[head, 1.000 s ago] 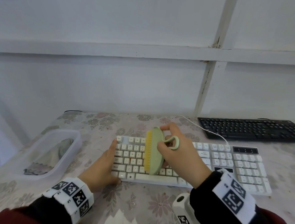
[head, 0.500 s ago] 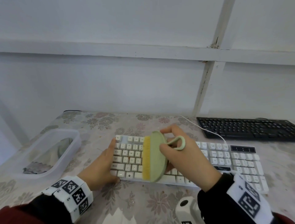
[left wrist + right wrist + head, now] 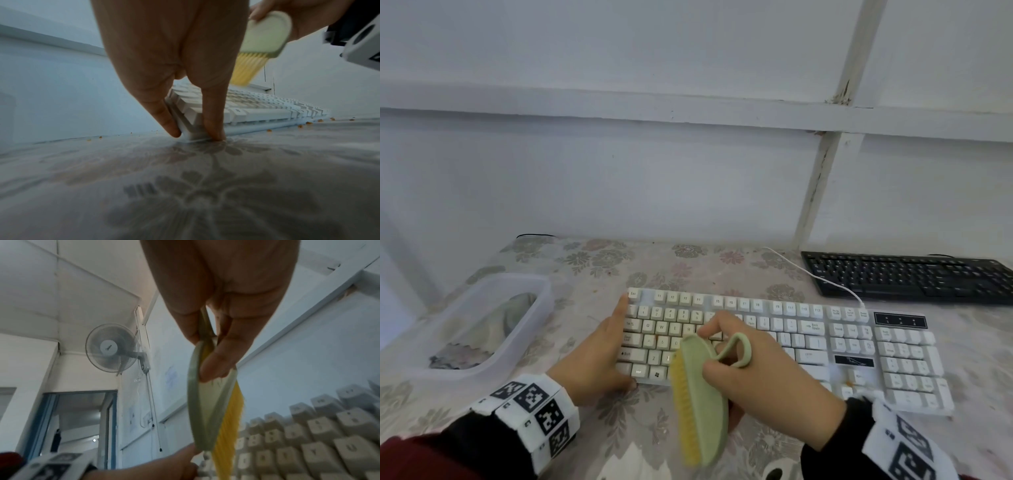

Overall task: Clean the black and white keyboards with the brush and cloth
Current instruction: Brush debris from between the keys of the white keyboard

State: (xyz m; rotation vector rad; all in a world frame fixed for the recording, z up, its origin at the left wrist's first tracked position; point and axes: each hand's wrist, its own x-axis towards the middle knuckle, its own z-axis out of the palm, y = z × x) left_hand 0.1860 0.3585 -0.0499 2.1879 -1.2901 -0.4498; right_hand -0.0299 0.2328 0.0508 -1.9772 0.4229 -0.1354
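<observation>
The right hand (image 3: 767, 373) grips the green brush (image 3: 702, 404) just over the near edge of the white keyboard (image 3: 808, 339). The left hand (image 3: 599, 356), fingers straight, presses the keyboard's left end. The black keyboard (image 3: 907, 277) lies farther back on the counter (image 3: 619, 267).

Black sleeves (image 3: 472, 442) (maroon further up) under white wristbands (image 3: 536, 414) printed with black square markers.

Left hand (image 3: 170, 53) with straight fingers (image 3: 213, 126) bracing white keyboard (image 3: 257, 108) corner on floral table (image 3: 185, 186), right hand (image 3: 308, 13) holding brush (image 3: 265, 34) above keys, orange crumbs (image 3: 308, 123) along front edge
</observation>
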